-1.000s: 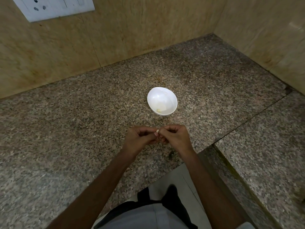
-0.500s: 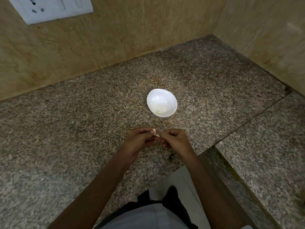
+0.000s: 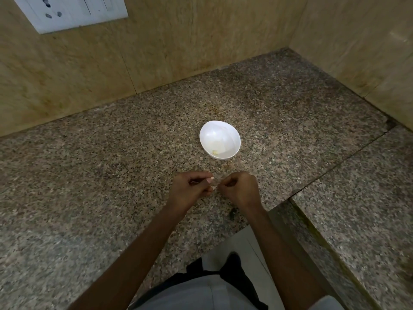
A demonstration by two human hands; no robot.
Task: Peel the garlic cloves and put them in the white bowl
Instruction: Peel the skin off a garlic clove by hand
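The white bowl (image 3: 220, 139) stands on the speckled granite counter, with a small pale peeled piece lying at its near inner edge. Just in front of it, both hands hover above the counter with fingers curled. My left hand (image 3: 192, 188) pinches a small garlic clove (image 3: 212, 187), only a pale tip of which shows between the fingertips. My right hand (image 3: 239, 189) sits right beside it, its fingertips pinched together on a thin bit of skin at the clove; most of the clove is hidden by the fingers.
The granite counter (image 3: 111, 175) meets tan tiled walls behind and to the right. A white socket plate (image 3: 69, 12) is on the wall at the top left. A second counter slab (image 3: 357, 198) runs along the right. A dark speck (image 3: 232, 213) lies near the counter's front edge.
The two hands have drawn slightly apart, the right one pulling away to the right from the clove that the left hand holds. The bowl has not moved.
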